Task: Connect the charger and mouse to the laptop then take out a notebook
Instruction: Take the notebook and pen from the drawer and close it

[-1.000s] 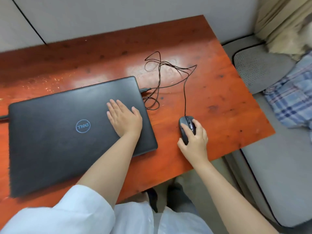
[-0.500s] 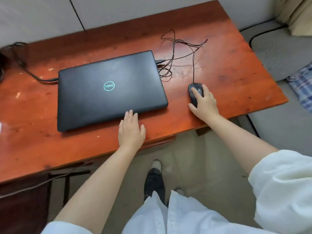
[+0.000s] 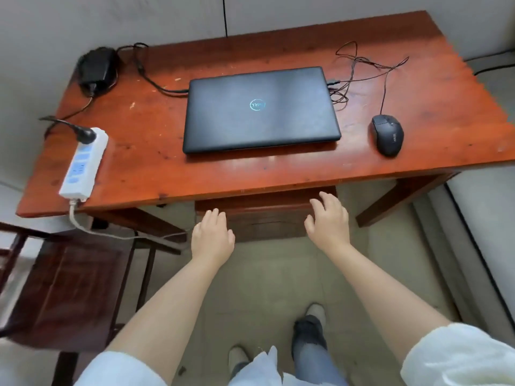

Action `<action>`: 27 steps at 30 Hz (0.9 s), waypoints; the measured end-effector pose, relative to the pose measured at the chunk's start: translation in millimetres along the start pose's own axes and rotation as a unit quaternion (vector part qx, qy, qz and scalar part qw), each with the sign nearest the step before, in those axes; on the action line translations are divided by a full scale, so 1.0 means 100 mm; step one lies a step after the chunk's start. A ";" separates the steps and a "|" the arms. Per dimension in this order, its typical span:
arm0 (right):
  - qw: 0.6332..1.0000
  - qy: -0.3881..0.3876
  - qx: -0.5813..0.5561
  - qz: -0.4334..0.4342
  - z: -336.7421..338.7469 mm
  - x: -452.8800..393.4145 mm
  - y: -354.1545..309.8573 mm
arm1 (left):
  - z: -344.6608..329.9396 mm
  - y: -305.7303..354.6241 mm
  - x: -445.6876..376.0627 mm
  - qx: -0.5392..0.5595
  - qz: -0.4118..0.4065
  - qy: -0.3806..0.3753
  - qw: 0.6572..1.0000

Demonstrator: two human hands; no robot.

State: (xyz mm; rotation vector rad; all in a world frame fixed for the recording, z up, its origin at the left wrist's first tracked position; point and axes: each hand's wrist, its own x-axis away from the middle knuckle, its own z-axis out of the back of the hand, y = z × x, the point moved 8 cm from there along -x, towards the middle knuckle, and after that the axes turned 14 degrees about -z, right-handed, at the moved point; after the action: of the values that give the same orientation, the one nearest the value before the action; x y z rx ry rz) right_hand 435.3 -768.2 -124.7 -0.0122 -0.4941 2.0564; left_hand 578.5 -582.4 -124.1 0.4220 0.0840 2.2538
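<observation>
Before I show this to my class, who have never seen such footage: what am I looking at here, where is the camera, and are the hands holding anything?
There is no machine here. A person wears a wide-angle camera on the head, and it looks forward and down, so you see their own arms, legs and shoes.

On the wooden table lies a closed black laptop. A charger brick sits at the far left corner, its cable running to the laptop's left side. Nearer on that side is a white power strip with a plug in it. Right of the laptop is a black mouse, its thin cord leading to the laptop's right side.

The left hand and right hand are both open and empty, reaching toward the drawer under the table. No notebook is visible.
</observation>
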 end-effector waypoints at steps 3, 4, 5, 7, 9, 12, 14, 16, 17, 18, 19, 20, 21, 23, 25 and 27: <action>0.999 -0.030 0.015 -0.042 -0.35 0.30 0.05 | -0.20 -0.33 0.23 0.023 0.022 -0.003 0.999; 0.998 -0.036 0.016 -0.055 -0.46 0.39 0.07 | -0.28 -0.42 0.30 0.030 0.025 -0.003 0.999; 0.996 -0.045 0.013 -0.073 -0.56 0.47 0.09 | -0.36 -0.51 0.37 0.035 0.028 -0.006 0.999; 0.992 -0.059 -0.009 -0.113 -0.72 0.60 0.15 | -0.51 -0.65 0.48 0.055 0.038 -0.012 0.998; 0.988 -0.062 -0.031 -0.136 -0.83 0.64 0.21 | -0.64 -0.79 0.53 0.084 0.055 -0.009 0.995; 0.985 -0.065 -0.038 -0.154 -0.97 0.54 0.30 | -0.81 -0.93 0.48 0.141 0.090 0.009 0.986; 0.981 -0.071 -0.049 -0.175 -1.10 0.39 0.40 | -0.97 -0.99 0.38 0.176 0.113 0.021 0.978; 0.977 -0.071 -0.070 -0.189 -1.29 0.20 0.50 | -1.20 -1.04 0.23 0.194 0.124 0.032 0.973; 0.975 -0.069 -0.086 -0.193 -1.40 0.09 0.55 | -1.32 -1.06 0.12 0.203 0.127 0.040 0.970; 0.972 -0.064 -0.109 -0.198 -1.51 -0.02 0.60 | -1.45 -1.09 0.01 0.216 0.128 0.053 0.967; 0.968 -0.057 -0.134 -0.203 -1.62 -0.15 0.65 | -1.58 -1.11 -0.12 0.231 0.126 0.070 0.962; 0.964 -0.050 -0.156 -0.209 -1.74 -0.27 0.70 | -1.69 -1.14 -0.26 0.245 0.121 0.092 0.958; 0.961 -0.037 -0.172 -0.211 -1.84 -0.40 0.76 | -1.79 -1.17 -0.41 0.255 0.113 0.117 0.953; 0.957 0.014 -0.215 -0.192 -1.98 -0.65 0.85 | -1.91 -1.23 -0.66 0.261 0.088 0.185 0.943; 0.935 0.081 -0.299 -0.173 -2.04 -0.85 0.95 | -1.97 -1.28 -0.86 0.276 0.065 0.265 0.921; 0.907 0.132 -0.361 -0.173 -2.08 -1.00 1.08 | -2.01 -1.34 -1.02 0.318 0.061 0.316 0.892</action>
State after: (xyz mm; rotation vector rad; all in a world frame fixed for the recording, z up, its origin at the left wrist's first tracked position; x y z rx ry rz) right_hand 441.1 -827.8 -372.0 -0.5944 -0.9829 1.4008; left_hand 671.7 -554.7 -367.3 -0.0020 1.1843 2.3608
